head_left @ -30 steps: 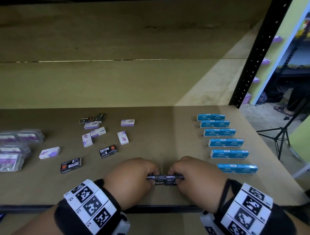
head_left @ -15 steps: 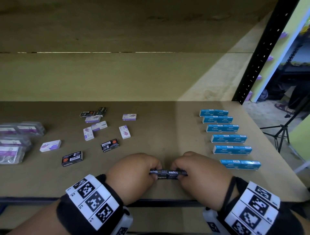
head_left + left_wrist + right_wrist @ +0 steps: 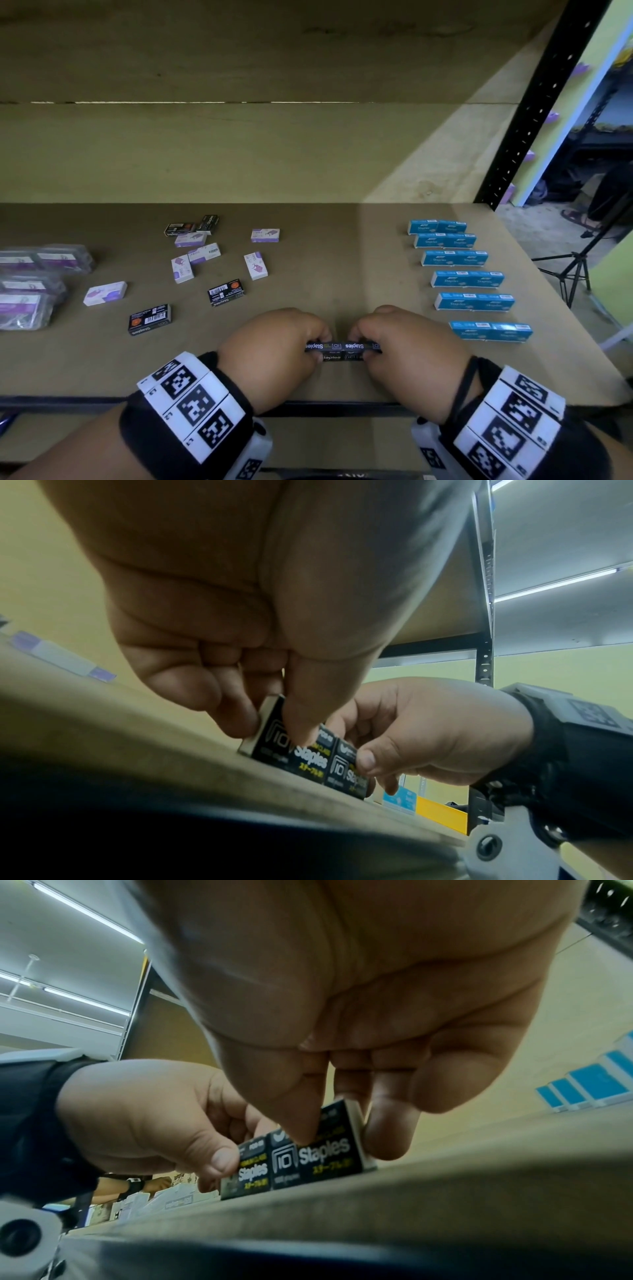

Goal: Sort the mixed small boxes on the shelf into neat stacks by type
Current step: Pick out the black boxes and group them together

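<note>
Two black staples boxes (image 3: 342, 346) stand on edge side by side near the shelf's front edge (image 3: 102, 399). My left hand (image 3: 317, 346) pinches the left box (image 3: 274, 734) between thumb and fingers. My right hand (image 3: 370, 346) pinches the right box (image 3: 325, 1153) the same way, and the two boxes touch end to end. Loose black boxes (image 3: 149, 319) and several purple-and-white boxes (image 3: 181, 269) lie scattered at centre left. Blue staples boxes (image 3: 467, 279) sit in neat rows on the right.
Clear-wrapped purple packs (image 3: 27, 291) are piled at the far left. A black shelf upright (image 3: 541, 102) rises at the back right, with a tripod (image 3: 577, 270) on the floor beyond. Bare board lies between my hands and the blue rows.
Both hands keep their pinch on the black boxes at the same spot. Only the head view has shifted a little.
</note>
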